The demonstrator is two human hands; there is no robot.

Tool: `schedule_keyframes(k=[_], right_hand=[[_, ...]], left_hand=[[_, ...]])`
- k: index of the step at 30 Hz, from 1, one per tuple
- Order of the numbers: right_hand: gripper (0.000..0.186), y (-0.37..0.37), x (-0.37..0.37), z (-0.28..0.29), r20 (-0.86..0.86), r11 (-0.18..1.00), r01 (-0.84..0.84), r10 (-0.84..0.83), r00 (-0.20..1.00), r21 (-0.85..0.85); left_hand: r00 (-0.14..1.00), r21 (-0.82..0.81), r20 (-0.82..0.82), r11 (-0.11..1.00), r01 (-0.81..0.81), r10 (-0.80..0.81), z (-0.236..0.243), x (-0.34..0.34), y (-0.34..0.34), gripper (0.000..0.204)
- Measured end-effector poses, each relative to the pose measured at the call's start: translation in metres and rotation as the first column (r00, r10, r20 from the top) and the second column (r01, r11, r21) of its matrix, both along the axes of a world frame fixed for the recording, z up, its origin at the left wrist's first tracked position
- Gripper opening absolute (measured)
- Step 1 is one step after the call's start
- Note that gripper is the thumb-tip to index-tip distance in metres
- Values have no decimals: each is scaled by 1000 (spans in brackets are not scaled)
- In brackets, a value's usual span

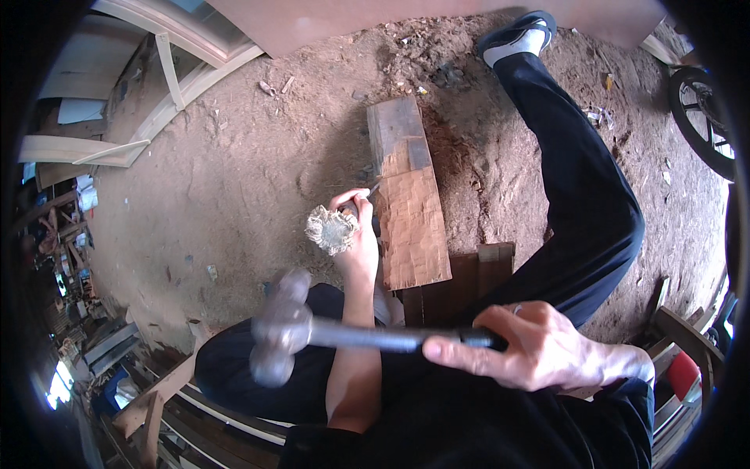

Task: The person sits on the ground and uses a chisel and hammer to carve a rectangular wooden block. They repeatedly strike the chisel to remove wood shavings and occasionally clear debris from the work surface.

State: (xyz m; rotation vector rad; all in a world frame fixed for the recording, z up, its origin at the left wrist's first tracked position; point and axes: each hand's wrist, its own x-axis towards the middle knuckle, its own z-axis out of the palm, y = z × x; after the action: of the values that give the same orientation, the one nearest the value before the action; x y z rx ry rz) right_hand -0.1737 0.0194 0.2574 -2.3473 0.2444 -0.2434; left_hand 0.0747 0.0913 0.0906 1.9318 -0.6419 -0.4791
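My left hand (pixel 361 227) is closed round a chisel (pixel 331 230) whose wooden handle end is frayed and splayed. Its thin metal tip meets the left edge of a wooden block (pixel 412 227), which has a chipped, freshly cut face and a greyer far end. In my right hand (pixel 539 344) is a hammer (pixel 283 328), gripped near the end of its handle. The metal head is raised over my lap, left of my left forearm and nearer to me than the chisel; it looks slightly blurred.
Under the block's near end lies a darker piece of wood (pixel 461 288). My right leg (pixel 582 180) stretches out on the right. Pale wooden frames (pixel 176 102) stand at the far left, and a wheel (pixel 701 117) at the far right. Wood chips litter the dirt floor (pixel 211 187).
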Motion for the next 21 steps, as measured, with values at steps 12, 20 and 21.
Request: schedule_keyframes(k=[12,20,21], right_hand=[[83,-7,7,-2,-285,996,64,-81,955,-70],[82,-5,5,12,-75,999,24,-27,997,-41],[85,-2,5,5,-177,997,79,-79,981,-6]], left_hand=[[999,-6,15,999,35,-35,-12,0,-4,13],[999,-7,32,1000,-6,6,-6,7,2,12],[996,48,85,999,2,-7,5,1,-2,12]])
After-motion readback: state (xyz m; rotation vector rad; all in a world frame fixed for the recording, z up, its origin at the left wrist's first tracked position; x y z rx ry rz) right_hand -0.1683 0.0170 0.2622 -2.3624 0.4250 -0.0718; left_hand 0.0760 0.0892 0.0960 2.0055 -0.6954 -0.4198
